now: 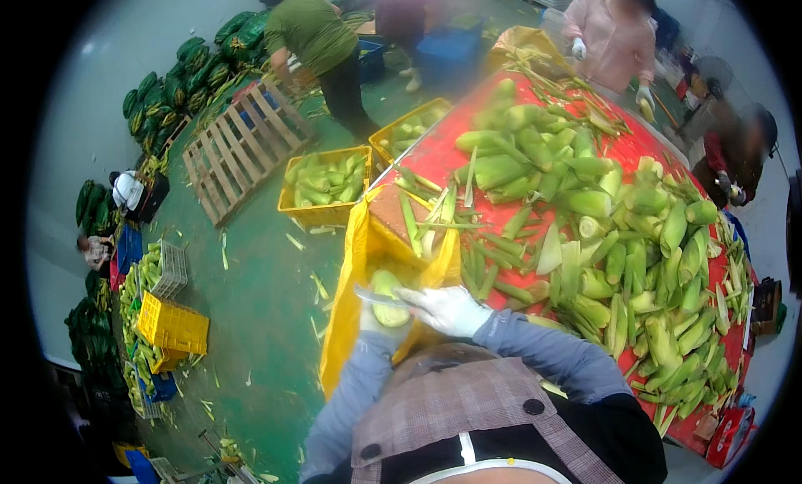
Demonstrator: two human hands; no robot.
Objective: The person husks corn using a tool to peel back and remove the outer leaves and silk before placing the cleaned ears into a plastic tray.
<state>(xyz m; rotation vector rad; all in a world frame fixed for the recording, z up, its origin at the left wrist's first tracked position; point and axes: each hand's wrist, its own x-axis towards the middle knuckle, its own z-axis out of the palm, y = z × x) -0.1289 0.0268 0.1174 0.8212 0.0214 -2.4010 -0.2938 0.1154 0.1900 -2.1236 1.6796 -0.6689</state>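
My left hand (372,323), in a white glove, is closed around a green-husked ear of corn (390,315) in front of my body. Its pale cut end faces up toward me. My right hand (451,311), also gloved, grips a knife, whose curved blade (375,297) lies across the ear; its handle is hidden in my fist. Just beyond both hands, a yellow sack (354,263) hangs wide at the table's edge. A brown board (396,212) with cut stalk pieces rests above it.
On my right, a red-covered table (547,278) carries a big heap of husked corn (660,271). Yellow crates (322,212) of corn stand on the floor ahead, near a wooden pallet (242,146). Co-workers (317,41) stand beyond. Stacked yellow baskets (173,324) sit at left.
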